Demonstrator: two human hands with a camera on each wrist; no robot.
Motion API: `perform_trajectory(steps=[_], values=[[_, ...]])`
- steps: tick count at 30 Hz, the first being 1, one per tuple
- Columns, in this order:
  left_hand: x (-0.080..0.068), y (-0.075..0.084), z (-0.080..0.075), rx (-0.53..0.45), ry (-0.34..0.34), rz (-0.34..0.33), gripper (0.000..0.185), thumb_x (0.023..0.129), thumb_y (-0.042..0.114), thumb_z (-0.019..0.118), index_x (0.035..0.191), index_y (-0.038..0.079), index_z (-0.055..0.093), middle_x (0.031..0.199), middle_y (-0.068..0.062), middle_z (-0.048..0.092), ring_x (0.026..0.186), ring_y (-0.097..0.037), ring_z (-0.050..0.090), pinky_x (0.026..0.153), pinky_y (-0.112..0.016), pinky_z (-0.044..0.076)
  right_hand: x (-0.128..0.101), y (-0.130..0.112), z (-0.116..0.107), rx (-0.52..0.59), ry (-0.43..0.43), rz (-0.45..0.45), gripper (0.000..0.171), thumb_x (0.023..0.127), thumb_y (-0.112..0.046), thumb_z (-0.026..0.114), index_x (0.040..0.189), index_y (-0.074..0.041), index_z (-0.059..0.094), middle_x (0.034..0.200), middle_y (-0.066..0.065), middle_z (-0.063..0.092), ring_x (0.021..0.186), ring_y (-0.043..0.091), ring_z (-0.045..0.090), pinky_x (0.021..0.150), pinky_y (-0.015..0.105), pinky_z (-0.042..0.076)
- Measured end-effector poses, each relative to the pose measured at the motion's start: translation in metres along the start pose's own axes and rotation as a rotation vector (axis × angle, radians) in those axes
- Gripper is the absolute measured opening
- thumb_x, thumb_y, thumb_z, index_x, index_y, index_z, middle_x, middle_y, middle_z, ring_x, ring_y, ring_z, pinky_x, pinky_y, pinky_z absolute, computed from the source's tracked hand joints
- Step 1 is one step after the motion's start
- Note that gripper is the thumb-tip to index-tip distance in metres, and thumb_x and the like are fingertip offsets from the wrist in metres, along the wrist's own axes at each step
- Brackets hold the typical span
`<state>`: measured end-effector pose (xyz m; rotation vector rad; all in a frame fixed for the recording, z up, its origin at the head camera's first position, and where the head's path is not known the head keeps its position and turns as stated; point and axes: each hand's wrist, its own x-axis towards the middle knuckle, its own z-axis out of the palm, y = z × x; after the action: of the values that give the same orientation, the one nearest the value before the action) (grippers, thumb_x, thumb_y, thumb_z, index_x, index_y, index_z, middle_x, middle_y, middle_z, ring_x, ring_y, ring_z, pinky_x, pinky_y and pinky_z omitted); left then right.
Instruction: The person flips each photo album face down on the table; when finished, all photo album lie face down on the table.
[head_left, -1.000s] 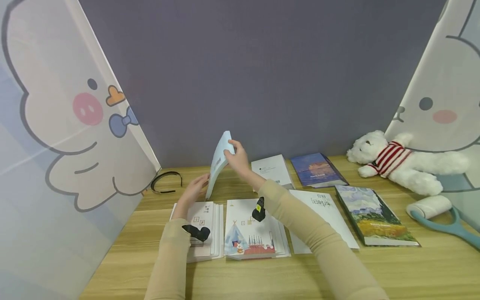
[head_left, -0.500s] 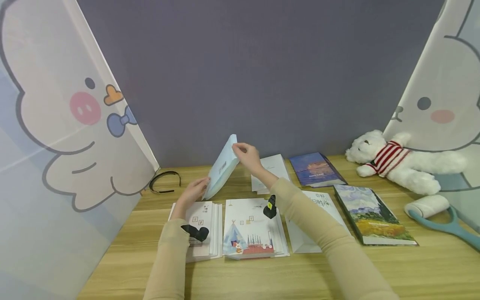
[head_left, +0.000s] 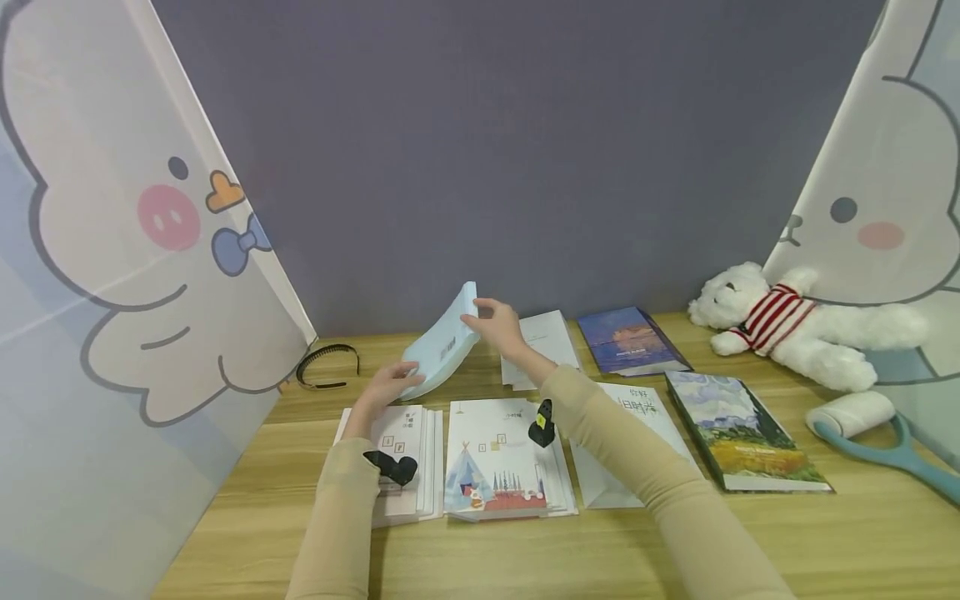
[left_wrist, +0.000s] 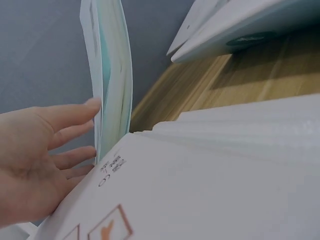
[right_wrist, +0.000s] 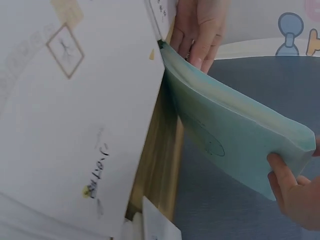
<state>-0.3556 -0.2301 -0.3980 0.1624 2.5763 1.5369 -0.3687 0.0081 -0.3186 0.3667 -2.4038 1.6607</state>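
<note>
A thin, pale blue softcover book (head_left: 441, 343) is held up tilted behind the front row, its cover bowed. My right hand (head_left: 499, 325) pinches its upper right corner; in the right wrist view the thumb and fingers (right_wrist: 286, 172) grasp that corner. At the book's lower left edge, my left hand (head_left: 384, 390) touches the cover with extended, spread fingers, seen in the left wrist view (left_wrist: 70, 117). Under my left wrist lies a white book with small framed pictures (head_left: 405, 429). Right of it is a tent-picture book (head_left: 491, 467), partly beneath the right wrist camera.
Farther right lie a white book (head_left: 592, 475), a landscape-cover album (head_left: 742, 429), a blue album (head_left: 630, 340) and a white book at the back (head_left: 551, 337). A black headband (head_left: 303, 367), a plush bear (head_left: 780, 321) and a lint roller (head_left: 855, 412) sit near the sides.
The blue book has tipped from nearly upright to a flatter tilt, its back cover turning more into view. My right hand has moved slightly right and down; the left hand has barely shifted.
</note>
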Motion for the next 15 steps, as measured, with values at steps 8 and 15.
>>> perform_trajectory(steps=[8, 15], values=[[-0.001, -0.002, -0.001, 0.063, 0.087, -0.026, 0.05, 0.092, 0.016, 0.06, 0.137, 0.0, 0.044, 0.147, -0.025, 0.032, 0.138, -0.041, 0.025, 0.112, -0.05, 0.028, 0.002, 0.022, 0.008, 0.063, -0.008, 0.168, 0.049, 0.088, -0.018, 0.065, 0.131, 0.002, 0.051, 0.136, 0.018, 0.05, 0.124, 0.032, 0.049, 0.1, 0.038, 0.046], [-0.003, -0.002, -0.001, 0.185, 0.13, -0.028, 0.046, 0.091, 0.011, 0.061, 0.134, 0.0, 0.048, 0.145, -0.025, 0.036, 0.136, -0.041, 0.03, 0.11, -0.051, 0.03, 0.002, 0.034, 0.014, -0.008, -0.056, 0.206, 0.048, 0.087, -0.012, 0.063, 0.132, 0.0, 0.052, 0.136, 0.017, 0.051, 0.126, 0.032, 0.047, 0.102, 0.038, 0.044]])
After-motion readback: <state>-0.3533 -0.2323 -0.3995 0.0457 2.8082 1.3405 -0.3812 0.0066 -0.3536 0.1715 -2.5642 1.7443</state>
